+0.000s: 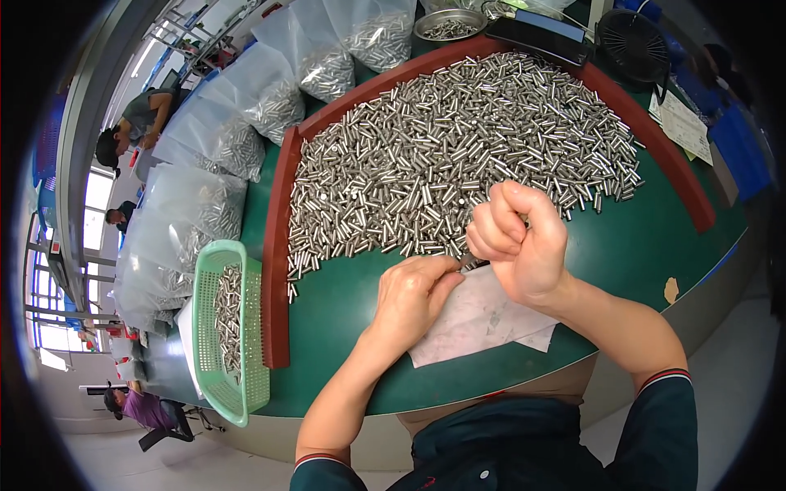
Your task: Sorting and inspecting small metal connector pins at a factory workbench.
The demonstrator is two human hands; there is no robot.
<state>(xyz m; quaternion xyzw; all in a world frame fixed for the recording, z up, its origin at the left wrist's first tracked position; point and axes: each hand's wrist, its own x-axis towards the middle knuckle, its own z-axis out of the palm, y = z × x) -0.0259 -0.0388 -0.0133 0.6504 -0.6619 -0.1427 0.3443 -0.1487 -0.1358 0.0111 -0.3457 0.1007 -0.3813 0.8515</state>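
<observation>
A wide heap of short silvery metal pins [442, 164] spreads over the green tabletop. At its near edge my left hand [412, 299] is closed, thumb and fingers pressed together. A small dark bit shows at its fingertips, too hidden to name. To its right, my right hand [524, 241] is raised with the fingers curled into the palm. What it holds, if anything, is hidden. Beneath both hands lies a smudged whitish sheet [483, 323] on the table.
Dark red wooden strips [281, 245] border the heap. A green plastic basket [255, 344] with pins stands at the left. Several clear bags of pins [274, 102] line the far left. A metal bowl [450, 26], phone [536, 41] and black fan [632, 45] sit behind. People work at left.
</observation>
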